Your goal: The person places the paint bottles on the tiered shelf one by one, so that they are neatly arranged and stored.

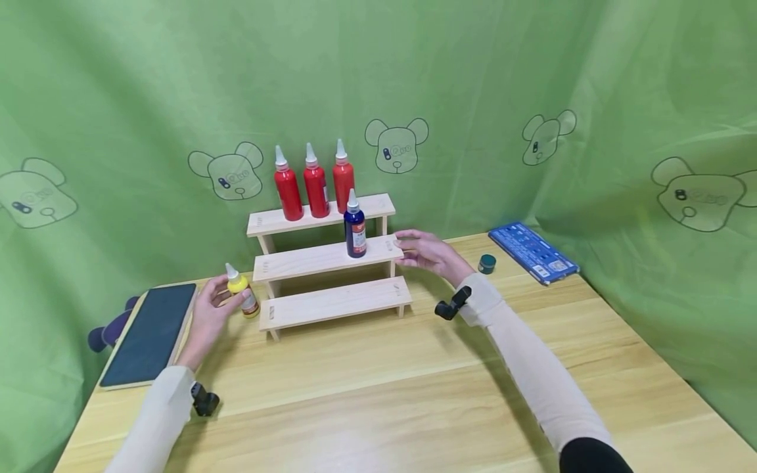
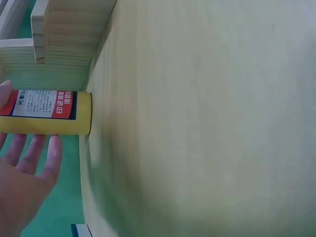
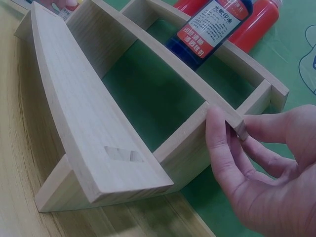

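A yellow ink bottle with a white pointed nozzle stands upright on the table, left of a three-tier wooden shelf. My left hand holds it, thumb on one side and fingers on the other; the left wrist view shows its red and white label and its base at the tabletop. With my right hand I grip the right end of the middle tier, fingers around the board's corner. On that tier stands a blue ink bottle. Three red bottles line the top tier.
A dark board with a pale frame lies at the left, a purple object beside it. At the right are a small dark green jar and a flat blue package. Green curtain surrounds the table.
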`<state>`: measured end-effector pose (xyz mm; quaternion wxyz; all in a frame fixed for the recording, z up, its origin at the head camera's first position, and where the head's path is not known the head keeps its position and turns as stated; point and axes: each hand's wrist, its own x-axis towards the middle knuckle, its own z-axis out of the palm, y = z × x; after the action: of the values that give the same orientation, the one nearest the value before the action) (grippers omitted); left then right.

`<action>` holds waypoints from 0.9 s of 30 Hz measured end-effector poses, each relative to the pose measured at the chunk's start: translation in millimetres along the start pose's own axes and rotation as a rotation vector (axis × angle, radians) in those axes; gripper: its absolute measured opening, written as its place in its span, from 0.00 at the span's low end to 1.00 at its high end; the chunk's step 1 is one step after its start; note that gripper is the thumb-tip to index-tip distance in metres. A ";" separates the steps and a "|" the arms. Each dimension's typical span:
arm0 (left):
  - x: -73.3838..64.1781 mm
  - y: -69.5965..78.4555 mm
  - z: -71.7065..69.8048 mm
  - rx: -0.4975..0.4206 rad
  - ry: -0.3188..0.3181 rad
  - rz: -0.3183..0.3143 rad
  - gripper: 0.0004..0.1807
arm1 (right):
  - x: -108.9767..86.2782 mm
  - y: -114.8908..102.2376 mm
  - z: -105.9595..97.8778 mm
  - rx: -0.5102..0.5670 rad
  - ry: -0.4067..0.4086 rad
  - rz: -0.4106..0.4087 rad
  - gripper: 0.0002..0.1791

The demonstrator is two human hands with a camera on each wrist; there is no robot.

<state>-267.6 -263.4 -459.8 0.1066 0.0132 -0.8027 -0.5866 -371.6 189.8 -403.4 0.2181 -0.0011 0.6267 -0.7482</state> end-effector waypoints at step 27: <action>-3.7 80.5 -1.1 0.051 0.266 0.328 0.26 | -2.0 2.0 -1.9 -0.059 0.019 -0.019 0.29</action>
<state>-255.4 -238.8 -384.1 0.3054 -0.0378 -0.7876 -0.5339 -369.7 192.0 -405.2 0.2049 -0.0066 0.6504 -0.7314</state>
